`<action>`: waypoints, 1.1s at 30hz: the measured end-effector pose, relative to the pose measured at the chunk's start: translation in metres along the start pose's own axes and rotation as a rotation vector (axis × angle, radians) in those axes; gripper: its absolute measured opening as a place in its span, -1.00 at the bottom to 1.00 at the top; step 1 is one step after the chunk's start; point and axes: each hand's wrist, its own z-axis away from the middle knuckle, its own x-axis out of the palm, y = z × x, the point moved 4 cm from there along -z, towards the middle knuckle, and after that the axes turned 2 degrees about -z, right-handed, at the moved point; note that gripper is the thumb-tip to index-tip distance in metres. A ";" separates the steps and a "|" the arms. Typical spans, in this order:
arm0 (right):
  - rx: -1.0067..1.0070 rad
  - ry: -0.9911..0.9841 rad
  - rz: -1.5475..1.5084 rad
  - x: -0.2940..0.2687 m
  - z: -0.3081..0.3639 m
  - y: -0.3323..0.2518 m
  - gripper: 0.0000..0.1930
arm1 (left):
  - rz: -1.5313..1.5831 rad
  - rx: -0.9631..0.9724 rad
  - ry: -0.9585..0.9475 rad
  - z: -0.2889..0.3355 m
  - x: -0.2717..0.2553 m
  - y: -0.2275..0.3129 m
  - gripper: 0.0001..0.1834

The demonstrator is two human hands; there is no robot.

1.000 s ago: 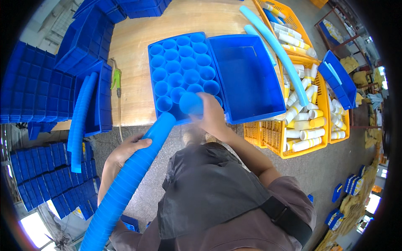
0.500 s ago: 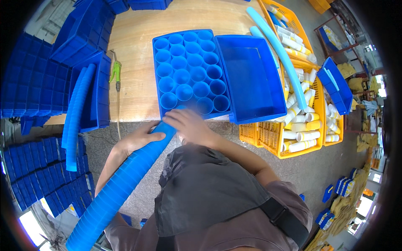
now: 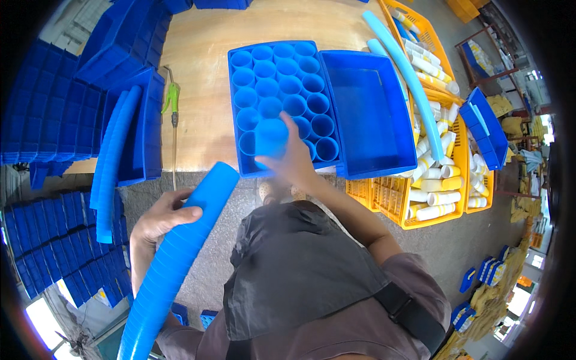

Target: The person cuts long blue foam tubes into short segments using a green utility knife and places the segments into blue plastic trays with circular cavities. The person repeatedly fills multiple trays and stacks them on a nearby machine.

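My left hand point(image 3: 163, 217) is wrapped round a long stack of nested blue cups point(image 3: 171, 270), which slants from the lower left up toward the table's front edge. A single blue cup point(image 3: 271, 139) is gripped in my right hand point(image 3: 297, 161), slightly blurred, above the front part of a blue bin point(image 3: 234, 114). Rows of similar upright cups, mouths up, fill much of that bin. The held cup and my fingers hide some of the front cups beneath. Touching the bin's right side is a second, shallow blue bin point(image 3: 369, 111).
A green air gun point(image 3: 172, 99) with a hose lies on the wooden table point(image 3: 198, 72). To the left, cup stacks point(image 3: 108, 174) lean out of a blue bin point(image 3: 147, 138). Yellow crates point(image 3: 414, 224) of white and yellow tubes stand right, beside a pale blue stack point(image 3: 414, 84).
My right hand has left the stack's top end and moved up over the bin with one cup. My left hand has drawn the stack back, down and left.
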 end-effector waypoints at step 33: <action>0.435 0.041 -1.639 -0.221 -0.104 0.104 -0.47 | 1.009 0.175 -0.436 -0.245 0.233 0.194 -0.51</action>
